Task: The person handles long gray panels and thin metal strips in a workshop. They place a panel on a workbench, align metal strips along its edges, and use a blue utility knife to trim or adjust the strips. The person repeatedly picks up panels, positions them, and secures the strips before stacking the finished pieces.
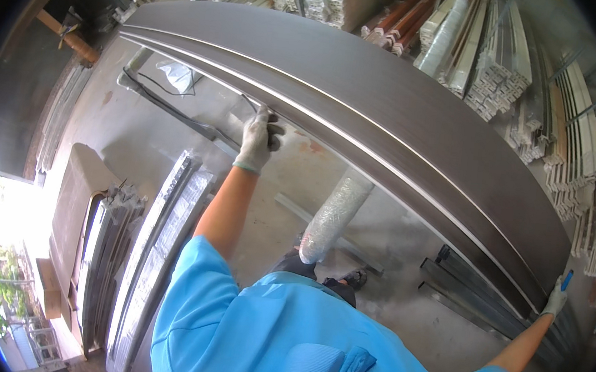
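Note:
A long dark brown panel (391, 116) with a pale strip along its near edge stretches from the upper left to the lower right. My left hand (258, 139), in a grey work glove, grips that near edge around the middle, arm stretched out. At the panel's right end, my right hand (556, 299), also gloved, holds the corner. A small blue object (567, 279) sticks up at that hand; I cannot tell what it is. My blue shirt (283, 335) fills the lower middle.
Under the panel lies a roll in bubble wrap (335, 215) on the concrete floor (138, 128). Dark metal profiles (474, 296) lie at the right, wrapped frames (163, 245) at the left. Stacks of white mouldings (499, 69) line the back right. A plastic bag (177, 74) sits behind.

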Demonstrator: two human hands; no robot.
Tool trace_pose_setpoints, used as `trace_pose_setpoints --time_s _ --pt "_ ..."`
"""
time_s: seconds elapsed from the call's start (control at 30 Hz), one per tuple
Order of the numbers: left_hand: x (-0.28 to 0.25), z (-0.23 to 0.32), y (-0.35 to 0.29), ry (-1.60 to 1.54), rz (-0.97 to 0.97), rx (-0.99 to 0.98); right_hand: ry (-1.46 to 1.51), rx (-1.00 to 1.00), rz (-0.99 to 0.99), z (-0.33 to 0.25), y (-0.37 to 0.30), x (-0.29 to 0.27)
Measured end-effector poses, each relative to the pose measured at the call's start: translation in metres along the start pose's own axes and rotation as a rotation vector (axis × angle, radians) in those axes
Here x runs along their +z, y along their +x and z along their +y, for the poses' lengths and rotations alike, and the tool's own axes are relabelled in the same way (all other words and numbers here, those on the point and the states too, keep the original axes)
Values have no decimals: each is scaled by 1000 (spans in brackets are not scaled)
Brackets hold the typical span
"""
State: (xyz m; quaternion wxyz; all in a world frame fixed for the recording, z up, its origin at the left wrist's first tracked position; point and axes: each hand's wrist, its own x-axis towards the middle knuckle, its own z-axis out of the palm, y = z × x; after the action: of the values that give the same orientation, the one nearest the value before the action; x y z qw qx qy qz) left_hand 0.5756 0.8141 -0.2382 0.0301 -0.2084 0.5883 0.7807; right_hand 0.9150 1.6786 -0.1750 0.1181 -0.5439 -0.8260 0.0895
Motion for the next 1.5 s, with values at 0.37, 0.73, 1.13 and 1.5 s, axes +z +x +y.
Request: trace_pose_setpoints --time_s 0.37,0.73,1.13,1.5 --pt "48 91 -111 475 -477 586 -31 -97 311 -48 -135 -44" --pt "187 93 -192 828 -1028 1376 1133 -293 -188 -206 -358 -90" --pt "274 12 -306 800 -1527 1492 928 -470 51 -159 -420 -113" --pt "361 -74 -351 789 -1262 1165 988 -196 156 -45 -282 -88"
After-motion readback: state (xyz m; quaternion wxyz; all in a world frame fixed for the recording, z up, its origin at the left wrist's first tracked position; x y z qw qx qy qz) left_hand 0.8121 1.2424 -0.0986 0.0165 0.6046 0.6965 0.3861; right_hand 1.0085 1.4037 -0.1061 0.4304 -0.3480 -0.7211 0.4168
